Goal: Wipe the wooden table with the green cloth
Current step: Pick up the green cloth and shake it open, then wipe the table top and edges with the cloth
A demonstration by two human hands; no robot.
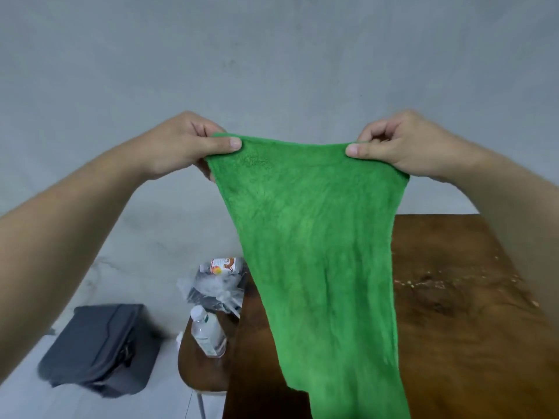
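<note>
I hold the green cloth (320, 243) stretched out in the air in front of me, its length hanging down over the wooden table (459, 322). My left hand (184, 143) pinches the cloth's upper left corner between thumb and fingers. My right hand (402, 143) pinches the upper right corner the same way. The dark brown tabletop shows pale crumbs and smears (429, 282) to the right of the hanging cloth. The cloth hides the middle of the table.
A round wooden stool (196, 376) stands left of the table with a clear plastic bottle (208, 331) on it. A plastic bag with a labelled bottle (222, 266) lies behind it. A dark grey bag (102, 349) sits on the pale floor at left. A grey wall rises behind.
</note>
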